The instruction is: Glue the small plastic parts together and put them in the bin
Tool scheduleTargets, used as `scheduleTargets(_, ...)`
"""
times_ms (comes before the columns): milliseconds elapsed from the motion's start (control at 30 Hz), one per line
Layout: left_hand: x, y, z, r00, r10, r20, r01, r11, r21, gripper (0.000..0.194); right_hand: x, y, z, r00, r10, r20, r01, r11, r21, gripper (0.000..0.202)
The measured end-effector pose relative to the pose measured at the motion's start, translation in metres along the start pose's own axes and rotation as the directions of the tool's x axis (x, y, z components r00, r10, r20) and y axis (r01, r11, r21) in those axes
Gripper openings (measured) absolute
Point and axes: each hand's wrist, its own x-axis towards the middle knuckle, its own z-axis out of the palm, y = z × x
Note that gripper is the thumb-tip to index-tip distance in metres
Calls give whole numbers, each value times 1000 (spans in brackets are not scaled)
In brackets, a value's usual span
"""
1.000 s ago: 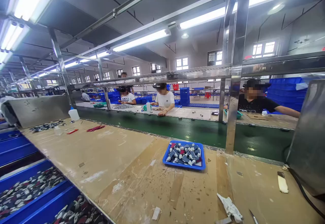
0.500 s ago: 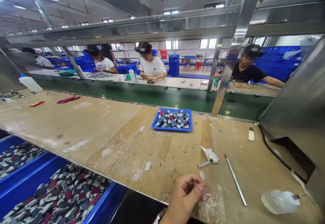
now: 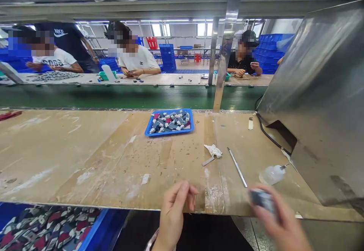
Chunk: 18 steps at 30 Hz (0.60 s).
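Observation:
My left hand [image 3: 178, 209] is over the near edge of the table, fingers curled and thumb against the index finger, and I see nothing in it. To its right, my right hand [image 3: 284, 220] is blurred by motion. Its fingers are closed on a dark grey and white piece [image 3: 265, 201], also blurred. Similar grey, white and dark red pieces [image 3: 170, 121] fill a shallow blue tray [image 3: 147, 129] farther back. Between the tray and my right hand lie a slim metal pen-like tool [image 3: 237, 167], a crumpled white tissue [image 3: 213, 151] and a small grey strip [image 3: 208, 161].
A clear squeeze bottle [image 3: 272, 174] lies beyond my right hand, near a large metal housing [image 3: 321, 103]. At lower left, a blue bin [image 3: 93, 226] holds many pieces. A green conveyor belt [image 3: 127, 97] runs behind the table [image 3: 71, 148]. Several people sit across it.
My right hand has come into view from the right, holding a dark grey and white piece. The view has turned and levelled. My left hand's fingers remain curled.

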Motion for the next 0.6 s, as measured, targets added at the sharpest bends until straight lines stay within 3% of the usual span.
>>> scheduleTargets(67,-6,3,-13,999,41,-29,-38,995,89,53,25,-11,26,985,-108,138,115,993,-41,30)
scheduleTargets(167,-5,4,-25,996,78,-37,-67,970,232,37,59,-23,60,912,-258,318,321,932,-166,25)
scheduleTargets(233,1,3,-25,995,100,-4,-94,945,313,26,70,-24,74,877,-308,368,396,899,-190,27)
scheduleTargets(333,11,3,-18,989,128,71,-146,913,381,24,72,-20,78,865,-339,370,422,890,-171,44)
scheduleTargets(467,17,1,-10,962,134,238,-233,858,459,35,55,-20,43,892,-374,253,417,897,-146,44)
scheduleTargets(533,18,-3,-9,942,150,301,-290,816,500,40,38,-15,8,912,-391,127,404,909,-103,37)
scheduleTargets(600,19,-8,-8,934,175,311,-327,771,547,43,16,0,-31,932,-342,118,357,923,-145,33)
